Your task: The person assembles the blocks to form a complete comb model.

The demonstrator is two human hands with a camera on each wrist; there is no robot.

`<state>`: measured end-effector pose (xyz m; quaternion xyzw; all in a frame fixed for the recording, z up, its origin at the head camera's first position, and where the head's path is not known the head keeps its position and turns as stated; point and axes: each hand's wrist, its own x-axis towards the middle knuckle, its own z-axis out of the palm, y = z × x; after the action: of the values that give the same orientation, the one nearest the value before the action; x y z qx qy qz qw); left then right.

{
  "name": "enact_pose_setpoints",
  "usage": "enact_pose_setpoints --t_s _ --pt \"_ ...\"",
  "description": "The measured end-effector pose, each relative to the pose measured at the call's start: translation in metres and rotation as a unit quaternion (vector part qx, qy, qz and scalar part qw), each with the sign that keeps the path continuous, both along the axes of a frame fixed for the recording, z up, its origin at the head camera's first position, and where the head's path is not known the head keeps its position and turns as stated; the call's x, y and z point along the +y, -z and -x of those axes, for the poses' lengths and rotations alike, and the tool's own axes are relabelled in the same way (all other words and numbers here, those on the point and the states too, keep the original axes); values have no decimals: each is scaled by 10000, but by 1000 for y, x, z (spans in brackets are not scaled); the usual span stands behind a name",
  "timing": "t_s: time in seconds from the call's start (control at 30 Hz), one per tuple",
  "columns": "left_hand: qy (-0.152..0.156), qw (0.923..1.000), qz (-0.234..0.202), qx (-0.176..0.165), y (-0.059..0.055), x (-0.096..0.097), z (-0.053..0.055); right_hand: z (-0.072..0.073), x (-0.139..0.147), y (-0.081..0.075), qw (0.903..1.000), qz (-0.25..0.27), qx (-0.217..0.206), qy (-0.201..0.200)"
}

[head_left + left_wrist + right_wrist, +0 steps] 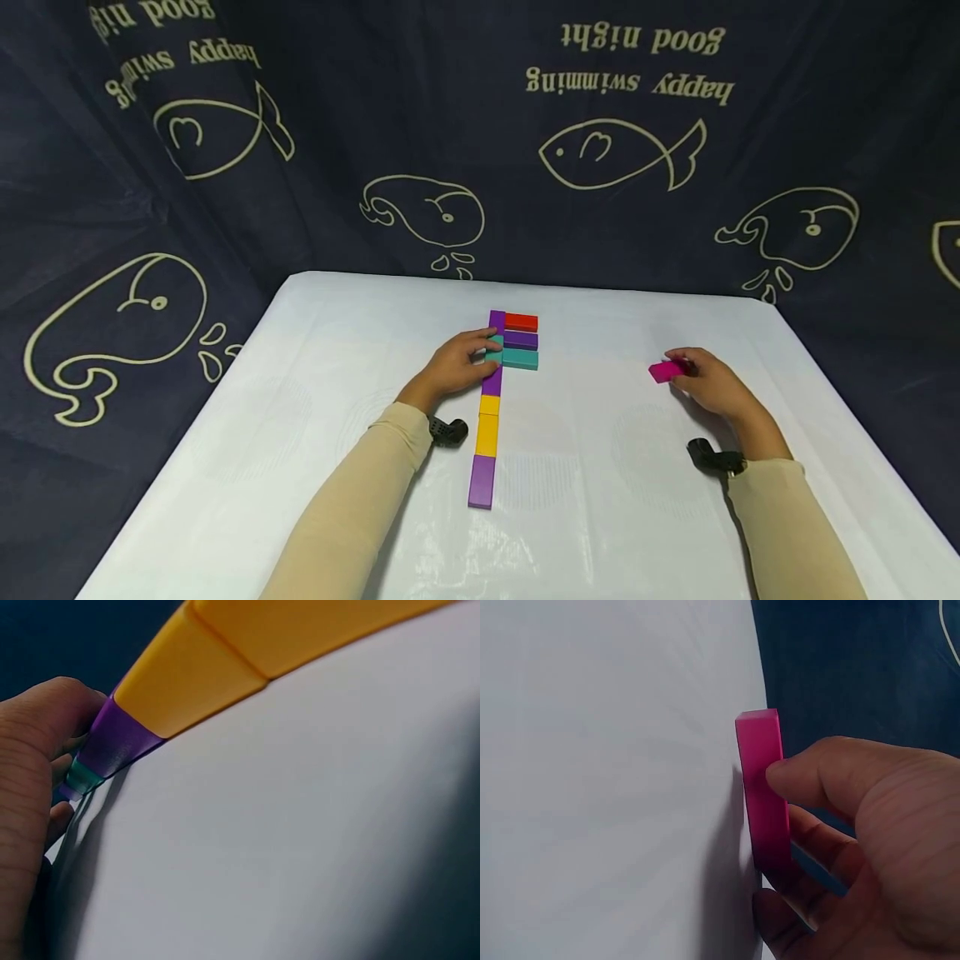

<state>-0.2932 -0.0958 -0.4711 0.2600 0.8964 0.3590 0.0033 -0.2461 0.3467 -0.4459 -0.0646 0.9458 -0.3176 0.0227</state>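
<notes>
My right hand pinches a magenta block at the right part of the table. In the right wrist view the thumb lies along one side of this magenta block, with other fingers beyond it. My left hand rests against a vertical line of blocks, its fingertips on a teal block. The thumb is near the purple block just below. In the left wrist view the fingers of the left hand partly hide the line's far end.
Below the left hand the line continues with yellow blocks and a purple block. Beside its top lie a red block, a purple block and a teal block. A dark printed cloth hangs behind the white table.
</notes>
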Motion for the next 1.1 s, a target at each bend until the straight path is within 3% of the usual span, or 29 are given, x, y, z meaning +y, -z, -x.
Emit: enact_pose_setpoints --t_s 0.57,1.1 --pt "-13 10000 -49 -27 2 -1 -2 -2 0 1 9996 2 173 -224" --pt "-126 9998 47 -113 0 1 -2 -1 1 6 9996 -60 254 -116"
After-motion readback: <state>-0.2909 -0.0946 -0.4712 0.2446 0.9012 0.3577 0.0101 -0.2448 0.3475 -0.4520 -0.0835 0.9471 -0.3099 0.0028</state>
